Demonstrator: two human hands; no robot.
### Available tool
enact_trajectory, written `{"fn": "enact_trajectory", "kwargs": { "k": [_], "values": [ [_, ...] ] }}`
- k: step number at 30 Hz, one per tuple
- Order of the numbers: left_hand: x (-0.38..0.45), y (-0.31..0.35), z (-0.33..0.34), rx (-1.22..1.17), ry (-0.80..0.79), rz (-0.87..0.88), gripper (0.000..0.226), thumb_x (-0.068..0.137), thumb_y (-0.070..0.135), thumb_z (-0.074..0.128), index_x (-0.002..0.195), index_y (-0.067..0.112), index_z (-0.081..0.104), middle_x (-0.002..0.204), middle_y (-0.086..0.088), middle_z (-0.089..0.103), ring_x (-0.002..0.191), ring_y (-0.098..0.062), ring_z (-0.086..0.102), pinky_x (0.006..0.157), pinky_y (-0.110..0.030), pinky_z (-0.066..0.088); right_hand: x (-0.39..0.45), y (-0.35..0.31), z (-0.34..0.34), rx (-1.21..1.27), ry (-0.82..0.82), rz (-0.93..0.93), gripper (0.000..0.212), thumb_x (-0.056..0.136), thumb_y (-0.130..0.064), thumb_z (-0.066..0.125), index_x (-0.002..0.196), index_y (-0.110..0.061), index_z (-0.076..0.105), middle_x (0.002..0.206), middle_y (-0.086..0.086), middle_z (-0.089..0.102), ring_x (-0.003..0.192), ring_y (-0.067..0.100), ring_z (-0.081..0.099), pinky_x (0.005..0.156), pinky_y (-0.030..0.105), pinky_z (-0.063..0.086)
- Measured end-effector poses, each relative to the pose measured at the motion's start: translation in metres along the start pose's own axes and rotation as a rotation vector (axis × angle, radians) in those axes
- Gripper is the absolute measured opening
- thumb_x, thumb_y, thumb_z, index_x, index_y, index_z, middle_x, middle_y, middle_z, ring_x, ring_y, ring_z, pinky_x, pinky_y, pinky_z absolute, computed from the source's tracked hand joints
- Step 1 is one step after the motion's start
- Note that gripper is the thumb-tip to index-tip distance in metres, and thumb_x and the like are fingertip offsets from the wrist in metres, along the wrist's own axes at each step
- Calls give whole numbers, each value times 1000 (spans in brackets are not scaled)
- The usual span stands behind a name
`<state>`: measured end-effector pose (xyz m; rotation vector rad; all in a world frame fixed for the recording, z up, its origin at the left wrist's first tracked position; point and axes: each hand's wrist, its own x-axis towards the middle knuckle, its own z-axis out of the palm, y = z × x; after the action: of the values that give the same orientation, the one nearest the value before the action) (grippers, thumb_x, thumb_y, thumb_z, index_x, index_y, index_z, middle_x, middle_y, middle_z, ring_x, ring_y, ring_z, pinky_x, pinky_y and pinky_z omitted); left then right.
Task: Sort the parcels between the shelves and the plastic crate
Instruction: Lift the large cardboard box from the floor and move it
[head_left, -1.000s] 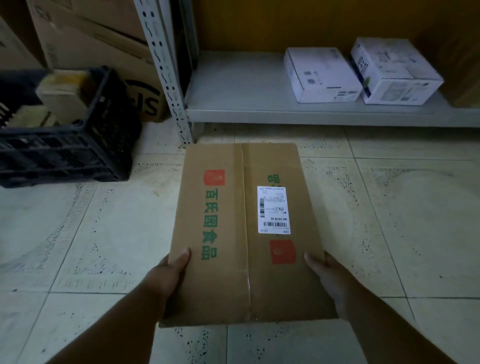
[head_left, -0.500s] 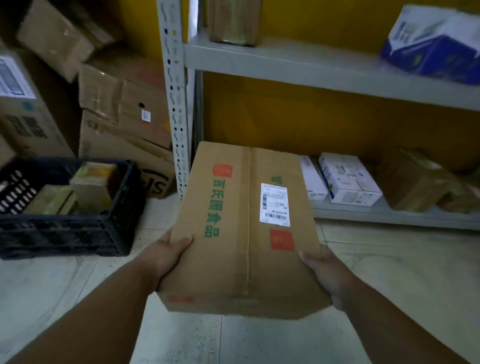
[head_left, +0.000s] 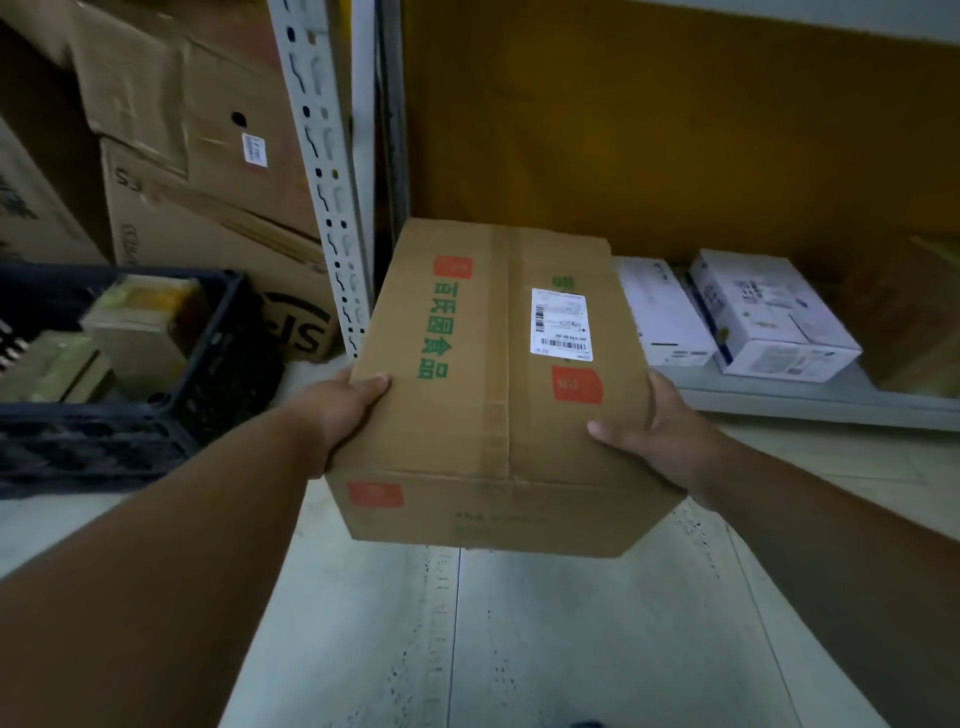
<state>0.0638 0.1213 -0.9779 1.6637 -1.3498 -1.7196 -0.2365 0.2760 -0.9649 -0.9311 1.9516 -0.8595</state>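
Brown cardboard parcel (head_left: 493, 384), taped along its middle seam and bearing green print, red squares and a white shipping label (head_left: 561, 325), is held clear of the tiled floor (head_left: 545, 649) in front of the lower shelf (head_left: 810, 402). The left hand (head_left: 337, 410) clasps its left edge and the right hand (head_left: 649, 436) its right edge, each thumb laid on top; the other fingers go under or behind the box, so I cannot tell how they lie. Gripping both sides likely keeps the box level for sliding onto the shelf beside the two white boxes (head_left: 769, 317). The black plastic crate (head_left: 130, 395), holding small parcels, sits to the left, past the shelf upright (head_left: 332, 208). Compared with the earlier frames, the parcel is higher and nearer the shelving, its front face now showing.
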Motion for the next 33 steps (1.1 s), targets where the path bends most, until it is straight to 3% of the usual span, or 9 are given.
{"fn": "enact_trajectory", "kwargs": {
  "k": [2, 5, 8, 12, 14, 16, 17, 19, 33],
  "values": [
    [8, 7, -4, 37, 35, 13, 41, 101, 44, 55, 140, 32, 52, 109, -10, 70, 93, -33, 69, 86, -47, 57, -1, -6, 1, -335, -83, 4, 144, 44, -60, 93, 160, -36, 10, 165, -1, 19, 146, 27, 35, 115, 52, 39],
    [19, 16, -12, 127, 61, 31, 53, 98, 55, 53, 148, 44, 40, 134, -10, 60, 108, -36, 64, 97, -54, 53, 0, -1, 7, -682, -210, -109, 158, 33, -72, 86, 158, -45, -6, 154, -17, -46, 155, 28, -1, 123, 51, 24],
    [25, 19, -12, 122, 156, 88, 55, 98, 54, 53, 150, 46, 38, 146, -6, 50, 114, -30, 58, 99, -44, 50, 10, 6, 11, -700, -162, -192, 140, 47, -71, 86, 159, -43, 7, 162, -16, -31, 156, 21, -1, 124, 46, 20],
    [20, 15, 4, 292, 259, 329, 55, 93, 49, 64, 144, 36, 48, 146, 5, 46, 89, -6, 51, 55, -21, 51, 32, 3, 20, -669, 30, -251, 110, 69, -68, 77, 159, -32, 26, 169, -10, 3, 154, 23, 16, 124, 48, 23],
    [20, 10, 8, 443, 209, 457, 63, 83, 48, 75, 140, 32, 54, 153, 11, 32, 108, -8, 48, 45, -8, 48, 43, 1, 25, -710, 109, -244, 99, 78, -67, 71, 158, -28, 29, 169, -6, 11, 152, 28, 24, 122, 51, 27],
    [27, 11, 6, 655, 146, 484, 76, 70, 54, 83, 138, 38, 55, 159, 15, 20, 137, -20, 35, 83, -27, 61, 52, 0, 31, -772, 170, -226, 92, 84, -68, 63, 158, -25, 29, 169, -2, 14, 149, 33, 30, 120, 52, 30],
    [34, 13, 3, 780, 137, 488, 81, 67, 56, 84, 140, 44, 51, 162, 14, 17, 147, -24, 24, 107, -43, 49, 55, -2, 34, -801, 192, -222, 89, 86, -68, 59, 158, -24, 29, 169, 0, 15, 147, 35, 32, 119, 51, 31],
    [48, 20, 0, 970, 161, 514, 84, 72, 52, 81, 146, 49, 40, 166, 8, 13, 154, -24, 6, 124, -52, 18, 64, -6, 39, -829, 218, -226, 86, 89, -68, 55, 158, -23, 29, 169, 2, 16, 145, 37, 34, 116, 51, 33],
    [116, 62, 42, 1424, 346, 494, 74, 104, 41, 44, 160, 27, -2, 169, -11, -1, 156, -27, -1, 125, -40, 1, 156, -38, 29, -958, 263, -222, 74, 99, -61, 40, 159, -22, 22, 169, 6, 14, 144, 43, 29, 116, 48, 31]
  ]
}}
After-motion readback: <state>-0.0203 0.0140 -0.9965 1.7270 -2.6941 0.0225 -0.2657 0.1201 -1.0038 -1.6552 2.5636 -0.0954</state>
